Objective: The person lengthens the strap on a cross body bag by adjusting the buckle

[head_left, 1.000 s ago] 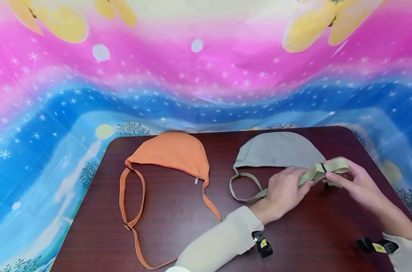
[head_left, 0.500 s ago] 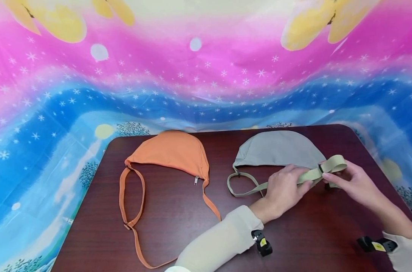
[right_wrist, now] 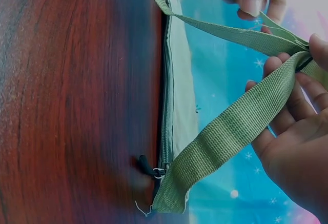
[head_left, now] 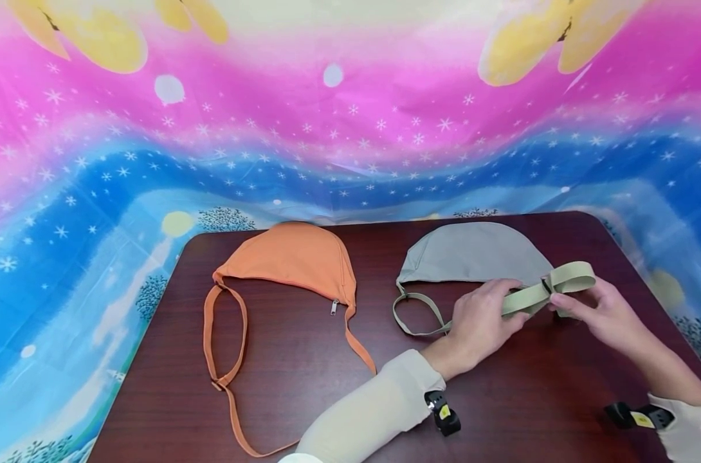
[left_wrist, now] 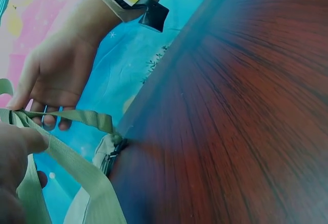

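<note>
A grey-green waist bag (head_left: 474,254) lies at the back right of the table, its green webbing strap (head_left: 527,300) lifted between both hands. My left hand (head_left: 479,321) pinches the strap between thumb and fingers in front of the bag. To its right, my right hand (head_left: 611,318) pinches it at a dark slider buckle (head_left: 546,285), where the webbing stands up in a loop (head_left: 576,275). From the right wrist, the bag's zipper (right_wrist: 166,96) and black pull (right_wrist: 146,166) show beside the strap (right_wrist: 225,131). The bag's right end is partly hidden behind the strap and right hand.
An orange waist bag (head_left: 292,257) lies on the left of the dark wooden table (head_left: 171,360), its strap (head_left: 235,418) running toward the front edge. A patterned cloth (head_left: 327,128) hangs behind the table. Another strap loop (head_left: 417,331) stands left of my left hand.
The strap loop by my right hand has become smoother and extends a little further right. My left hand has shifted slightly left along with the strap. The orange bag has not moved.
</note>
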`<state>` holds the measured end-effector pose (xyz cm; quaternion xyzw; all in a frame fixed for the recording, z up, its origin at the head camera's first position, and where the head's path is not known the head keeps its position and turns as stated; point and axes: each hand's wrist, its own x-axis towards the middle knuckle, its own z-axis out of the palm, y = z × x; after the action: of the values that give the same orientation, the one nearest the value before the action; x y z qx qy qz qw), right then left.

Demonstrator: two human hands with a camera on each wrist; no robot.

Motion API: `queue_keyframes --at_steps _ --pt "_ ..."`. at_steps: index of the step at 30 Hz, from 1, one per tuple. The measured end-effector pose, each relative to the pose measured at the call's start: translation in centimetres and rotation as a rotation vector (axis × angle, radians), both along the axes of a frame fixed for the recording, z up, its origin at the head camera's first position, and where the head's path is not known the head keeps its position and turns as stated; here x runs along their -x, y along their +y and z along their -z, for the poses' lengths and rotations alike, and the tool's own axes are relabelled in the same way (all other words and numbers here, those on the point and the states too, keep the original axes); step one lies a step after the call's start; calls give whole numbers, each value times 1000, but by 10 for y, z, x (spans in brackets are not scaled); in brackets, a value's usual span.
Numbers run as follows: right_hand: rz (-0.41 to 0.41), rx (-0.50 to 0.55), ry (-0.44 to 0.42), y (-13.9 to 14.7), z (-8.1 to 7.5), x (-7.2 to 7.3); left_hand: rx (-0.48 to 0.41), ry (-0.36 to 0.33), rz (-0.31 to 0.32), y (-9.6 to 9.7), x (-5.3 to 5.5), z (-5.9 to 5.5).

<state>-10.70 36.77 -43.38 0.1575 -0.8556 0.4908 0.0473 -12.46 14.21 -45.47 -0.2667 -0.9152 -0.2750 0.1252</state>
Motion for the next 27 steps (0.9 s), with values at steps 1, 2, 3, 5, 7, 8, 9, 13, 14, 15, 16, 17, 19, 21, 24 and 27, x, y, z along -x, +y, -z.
queue_keyframes --at_steps 1,2,3,5,7,8,9,13,14,15,16,17,19,21,24,27 --pt "8 0 2 1 0 0 -4 5 -1 -1 0 1" --pt "15 2 5 1 0 0 -8 11 -3 -2 0 1" --pt "21 2 9 2 -1 0 -12 23 -5 -3 0 2" --pt "26 7 19 2 -1 0 -20 51 -9 -5 0 3" --pt "27 13 19 3 -2 0 -25 75 -11 -6 0 4" --pt "28 13 13 2 -2 1 -27 80 -11 -6 1 4" --pt "27 17 -2 2 -2 1 -29 82 -8 -6 1 4" --pt "31 17 -59 -1 -2 1 -45 65 12 -6 2 3" --pt "27 18 -71 -1 -2 1 -53 61 18 -6 2 3" --pt "24 18 -77 -2 -2 1 -62 60 21 -6 2 3" --pt "24 14 -78 -2 -2 1 -75 59 23 -6 2 2" --pt "27 7 -75 -2 -1 1 -88 60 21 -6 2 2" --pt "35 -4 -68 -2 -1 1 -125 68 14 -6 2 2" --pt "48 -13 -64 -1 -1 1 -170 79 4 -7 3 3" --pt "58 -21 -71 0 -2 1 -228 103 -8 -7 4 4" --pt "41 -7 -80 -1 -2 2 -264 110 -13 -7 4 4"
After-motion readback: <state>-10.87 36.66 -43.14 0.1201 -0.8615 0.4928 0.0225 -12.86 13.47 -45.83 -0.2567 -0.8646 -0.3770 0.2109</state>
